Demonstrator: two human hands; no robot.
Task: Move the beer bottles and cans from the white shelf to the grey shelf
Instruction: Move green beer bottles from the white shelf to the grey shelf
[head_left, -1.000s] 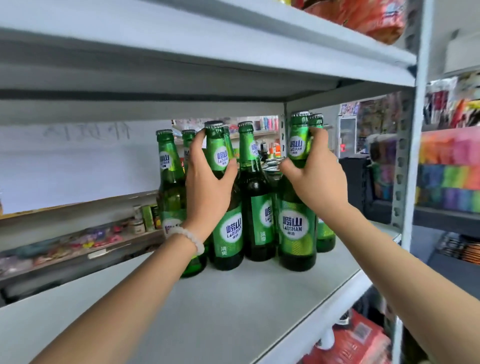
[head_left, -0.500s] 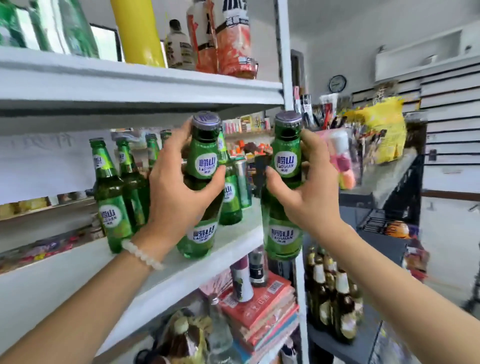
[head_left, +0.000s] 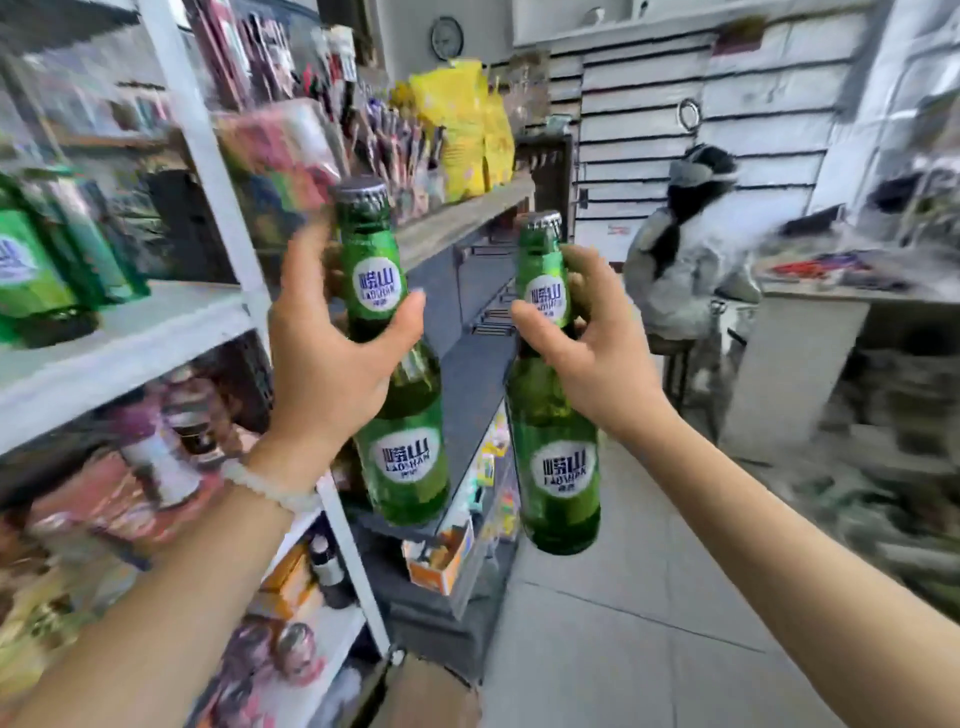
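Note:
My left hand (head_left: 327, 358) grips the neck of one green beer bottle (head_left: 402, 452), held upright in the air. My right hand (head_left: 597, 353) grips the neck of a second green beer bottle (head_left: 558, 462) beside it. Both bottles hang clear of the white shelf (head_left: 119, 338), which stays at the left with more green bottles (head_left: 36, 270) standing on it. The grey shelf unit (head_left: 467, 395) stands straight ahead behind the two held bottles. The whole view is blurred by motion.
A person in a light jacket (head_left: 680, 270) sits on a stool at the right, by a counter (head_left: 831, 322). Yellow snack bags (head_left: 467, 119) top the grey unit. Packaged goods fill the lower white shelves (head_left: 156, 478). A tiled floor (head_left: 623, 623) lies open at the lower right.
Both hands lifted a bottle off the white shelf and carried it rightward. The view swung from the white shelf toward the grey shelf and the aisle.

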